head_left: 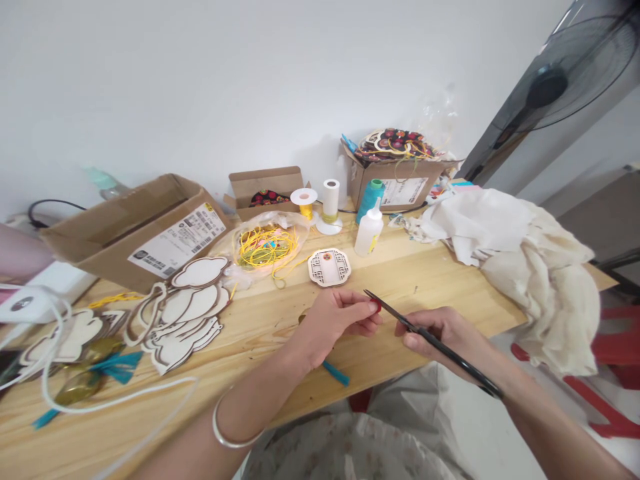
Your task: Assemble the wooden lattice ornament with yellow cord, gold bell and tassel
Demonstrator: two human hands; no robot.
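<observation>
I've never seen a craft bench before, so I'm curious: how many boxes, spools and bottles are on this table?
Cardboard boxes: 3
Spools of thread: 3
Squeeze bottle: 1
Total: 7

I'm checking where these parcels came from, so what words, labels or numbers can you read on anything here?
White shipping label on the large open cardboard box: barcode and print, too small to read.
White label on the rear cardboard box: too small to read.
Yellow label on the squeeze bottle: too blurred to read.
Nothing else shows readable text.
</observation>
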